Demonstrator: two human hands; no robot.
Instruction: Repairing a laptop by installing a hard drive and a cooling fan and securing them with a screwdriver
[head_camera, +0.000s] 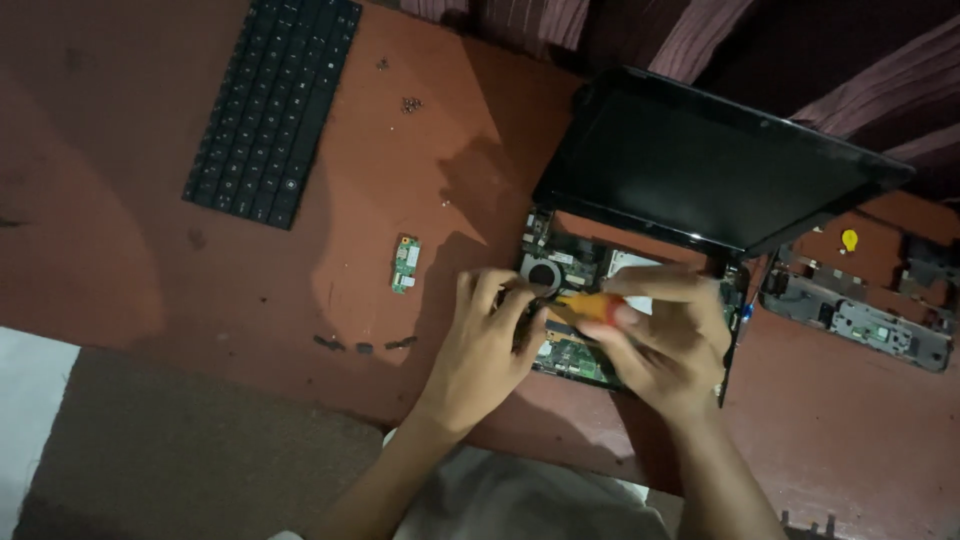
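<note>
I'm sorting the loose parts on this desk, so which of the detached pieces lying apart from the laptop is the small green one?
The little circuit board, lying alone left of the left hand. The keyboard is black and far bigger; the casing piece at right is grey.

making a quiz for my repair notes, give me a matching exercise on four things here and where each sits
Things:
1. keyboard
2. small green board
3. screwdriver
4. loose screws

Places:
a. in the right hand
b. top left of the table
c. just right of the keyboard
d. alone, left of the laptop

Pairs: 1-b, 2-d, 3-a, 4-c
</note>
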